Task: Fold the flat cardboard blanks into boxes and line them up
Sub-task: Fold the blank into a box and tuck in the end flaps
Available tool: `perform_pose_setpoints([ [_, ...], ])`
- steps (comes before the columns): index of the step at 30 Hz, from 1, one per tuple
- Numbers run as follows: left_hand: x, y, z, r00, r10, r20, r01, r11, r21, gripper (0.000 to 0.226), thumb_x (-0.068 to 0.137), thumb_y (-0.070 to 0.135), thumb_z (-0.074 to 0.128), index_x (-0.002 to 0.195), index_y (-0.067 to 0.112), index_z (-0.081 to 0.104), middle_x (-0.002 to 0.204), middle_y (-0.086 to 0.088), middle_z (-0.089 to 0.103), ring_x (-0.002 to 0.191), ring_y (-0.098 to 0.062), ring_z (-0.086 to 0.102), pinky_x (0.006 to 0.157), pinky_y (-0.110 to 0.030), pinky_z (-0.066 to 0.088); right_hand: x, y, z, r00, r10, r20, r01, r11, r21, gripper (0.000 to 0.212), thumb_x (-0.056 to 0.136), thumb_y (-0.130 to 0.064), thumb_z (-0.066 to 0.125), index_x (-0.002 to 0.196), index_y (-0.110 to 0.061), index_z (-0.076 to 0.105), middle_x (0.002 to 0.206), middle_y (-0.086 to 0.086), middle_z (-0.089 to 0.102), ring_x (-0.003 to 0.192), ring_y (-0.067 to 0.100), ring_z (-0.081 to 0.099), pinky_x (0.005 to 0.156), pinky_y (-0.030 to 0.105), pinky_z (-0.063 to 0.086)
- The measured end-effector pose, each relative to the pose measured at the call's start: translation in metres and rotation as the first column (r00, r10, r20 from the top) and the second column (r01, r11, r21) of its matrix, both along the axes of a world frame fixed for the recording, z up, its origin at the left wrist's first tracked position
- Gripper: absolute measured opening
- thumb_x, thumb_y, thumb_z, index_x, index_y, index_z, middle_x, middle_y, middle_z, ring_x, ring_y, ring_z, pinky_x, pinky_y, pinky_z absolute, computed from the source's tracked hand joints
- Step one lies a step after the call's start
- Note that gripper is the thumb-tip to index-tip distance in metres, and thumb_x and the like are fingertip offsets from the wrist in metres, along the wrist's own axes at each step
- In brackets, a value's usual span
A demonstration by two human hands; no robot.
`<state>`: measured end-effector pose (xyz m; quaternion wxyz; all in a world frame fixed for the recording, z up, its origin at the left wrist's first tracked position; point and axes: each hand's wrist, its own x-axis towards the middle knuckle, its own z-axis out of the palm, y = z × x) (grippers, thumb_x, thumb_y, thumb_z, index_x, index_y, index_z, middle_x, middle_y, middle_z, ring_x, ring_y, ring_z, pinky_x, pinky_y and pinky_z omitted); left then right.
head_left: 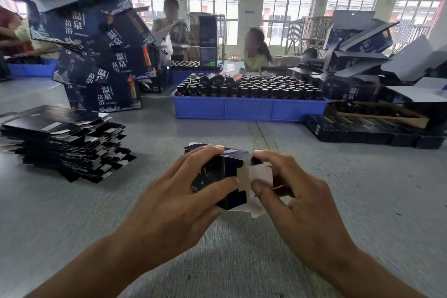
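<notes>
A half-folded dark box is held above the grey counter, well in front of the blue tray. The left hand is wrapped around its body in a closed grip; its white end flap is pinched by the right hand. A stack of flat blanks lies far left of the box.

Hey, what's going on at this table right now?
A person is folding a small dark cardboard box above the grey table. The left hand grips its body while the right hand works the white end flaps. A stack of flat blanks waits at left.
</notes>
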<state>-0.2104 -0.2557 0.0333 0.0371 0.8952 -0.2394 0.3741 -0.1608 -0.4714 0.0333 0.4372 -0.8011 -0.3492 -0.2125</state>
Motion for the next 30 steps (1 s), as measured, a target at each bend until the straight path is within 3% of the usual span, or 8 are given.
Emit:
perform_pose_setpoints([
  [4,-0.001,-0.002,0.001,1.000,-0.020,-0.019,0.020,1.000,-0.001,0.047,0.081,0.024,0.073,0.125,0.026,0.055,0.142,-0.017,0.045,0.121,-0.036,0.058,0.076,-0.047,0.062,0.000,0.001,0.000,0.997,-0.028,0.073,0.031,0.999,-0.031,0.037,0.097,-0.023,0.063,0.122,-0.048,0.052,0.096,-0.039,0.059,0.097,-0.004,0.062,0.078,0.017,0.053],
  [9,-0.002,-0.003,0.000,0.999,-0.035,-0.017,0.034,0.999,-0.025,0.041,0.085,0.025,0.070,0.121,0.025,0.052,0.143,-0.014,0.044,0.120,-0.034,0.059,0.075,-0.043,0.062,0.003,0.000,-0.002,0.993,-0.014,0.114,0.013,1.000,0.003,0.029,0.092,-0.016,0.061,0.118,-0.025,0.070,0.102,-0.018,0.069,0.092,0.002,0.066,0.073,0.023,0.054],
  [14,-0.001,-0.001,-0.002,1.000,0.000,-0.025,0.000,1.000,0.014,0.049,0.087,0.033,0.060,0.134,0.028,0.050,0.143,-0.013,0.042,0.121,-0.030,0.054,0.076,-0.040,0.062,0.004,0.001,-0.002,0.995,-0.009,0.095,0.010,1.000,-0.018,0.029,0.092,-0.020,0.060,0.118,-0.026,0.071,0.102,-0.018,0.069,0.093,0.002,0.066,0.073,0.023,0.054],
  [17,0.000,0.001,-0.003,0.999,0.011,-0.044,-0.011,1.000,0.000,0.054,0.085,0.034,0.062,0.137,0.028,0.052,0.143,-0.013,0.043,0.123,-0.028,0.052,0.076,-0.039,0.061,0.002,0.000,0.000,0.998,0.021,0.056,-0.019,0.999,-0.033,0.033,0.092,-0.041,0.060,0.122,-0.032,0.069,0.103,-0.023,0.067,0.095,0.000,0.064,0.076,0.016,0.052],
  [21,0.000,0.006,-0.002,0.999,0.027,-0.044,-0.028,0.999,-0.032,0.055,0.083,0.036,0.064,0.136,0.025,0.055,0.144,-0.013,0.044,0.122,-0.027,0.052,0.080,-0.035,0.059,0.001,-0.005,0.003,0.994,0.087,-0.070,-0.100,0.976,-0.195,0.078,0.070,-0.079,0.061,0.140,-0.054,0.039,0.126,-0.040,0.046,0.116,-0.013,0.048,0.082,0.006,0.045],
  [23,0.001,0.008,-0.003,0.998,0.038,-0.048,-0.039,0.999,-0.030,0.057,0.080,0.033,0.068,0.135,0.024,0.055,0.143,-0.014,0.044,0.121,-0.028,0.052,0.080,-0.035,0.058,0.002,-0.005,0.002,0.995,0.091,-0.050,-0.102,0.953,-0.284,0.083,0.070,-0.072,0.064,0.144,-0.055,0.029,0.129,-0.044,0.038,0.118,-0.018,0.041,0.081,0.005,0.042],
  [26,0.001,0.007,-0.003,0.999,0.034,-0.038,-0.035,0.999,-0.018,0.053,0.083,0.035,0.063,0.135,0.025,0.055,0.143,-0.013,0.044,0.121,-0.027,0.053,0.080,-0.036,0.060,0.003,-0.002,-0.001,0.997,0.077,-0.005,-0.076,0.974,-0.214,0.064,0.082,-0.041,0.070,0.140,-0.049,0.043,0.124,-0.036,0.049,0.111,-0.014,0.049,0.082,-0.001,0.039],
  [30,0.001,0.004,-0.003,1.000,0.001,-0.026,-0.001,1.000,-0.018,0.053,0.085,0.036,0.062,0.137,0.027,0.053,0.142,-0.012,0.045,0.123,-0.027,0.053,0.075,-0.039,0.061,0.003,0.000,-0.003,0.999,0.041,0.036,-0.037,0.994,-0.105,0.045,0.086,-0.032,0.077,0.125,-0.045,0.058,0.120,-0.033,0.057,0.104,-0.009,0.059,0.087,0.003,0.042],
])
